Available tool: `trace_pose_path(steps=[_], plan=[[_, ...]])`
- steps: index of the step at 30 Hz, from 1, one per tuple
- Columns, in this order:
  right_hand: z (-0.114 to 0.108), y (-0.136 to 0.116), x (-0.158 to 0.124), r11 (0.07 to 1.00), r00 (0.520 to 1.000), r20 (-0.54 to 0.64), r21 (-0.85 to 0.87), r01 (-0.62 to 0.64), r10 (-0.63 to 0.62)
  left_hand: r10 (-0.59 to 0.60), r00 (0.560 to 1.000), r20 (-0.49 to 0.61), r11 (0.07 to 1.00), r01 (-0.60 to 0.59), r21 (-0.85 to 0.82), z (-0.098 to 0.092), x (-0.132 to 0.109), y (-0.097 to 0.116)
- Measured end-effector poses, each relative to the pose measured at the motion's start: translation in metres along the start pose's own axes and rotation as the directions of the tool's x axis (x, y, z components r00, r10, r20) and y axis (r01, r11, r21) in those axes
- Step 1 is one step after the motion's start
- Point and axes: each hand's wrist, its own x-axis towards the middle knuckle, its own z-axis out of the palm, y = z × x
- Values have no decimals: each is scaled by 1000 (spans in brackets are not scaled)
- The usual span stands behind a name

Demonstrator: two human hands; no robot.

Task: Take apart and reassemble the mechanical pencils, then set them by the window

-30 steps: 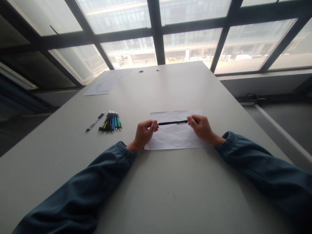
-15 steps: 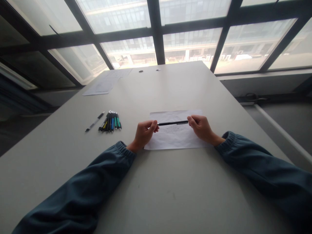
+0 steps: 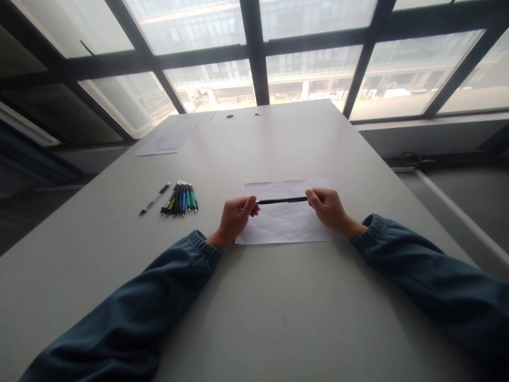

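A black pen [image 3: 281, 201] lies level between my two hands, over a sheet of white paper [image 3: 286, 231] with faint grey marks in its middle. My left hand [image 3: 237, 215] pinches the pen's left end between thumb and fingers. At the other end, my right hand [image 3: 328, 206] is closed on the pen's tip in the same way. Both ends of the pen are hidden by fingers. The paper rests on the white table [image 3: 254, 297], its right edge partly behind my right hand.
Left of my left hand is a bunch of several pens [image 3: 182, 199] in black, yellow, blue and green. A single clear-barrelled pen [image 3: 154, 199] lies apart from them. More papers [image 3: 165, 137] sit at the far left of the table, before the windows [image 3: 210, 79].
The black pen has turned slightly about its long axis, so its clip shows differently. My hands have stayed in the same place.
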Motion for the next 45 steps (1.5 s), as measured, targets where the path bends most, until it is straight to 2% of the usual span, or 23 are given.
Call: trace_pose_path(steps=[45], plan=[[-1,-3,0,999,1000,23,44,-22,21,3,1000,5,1000,-3,6,0,0,2]])
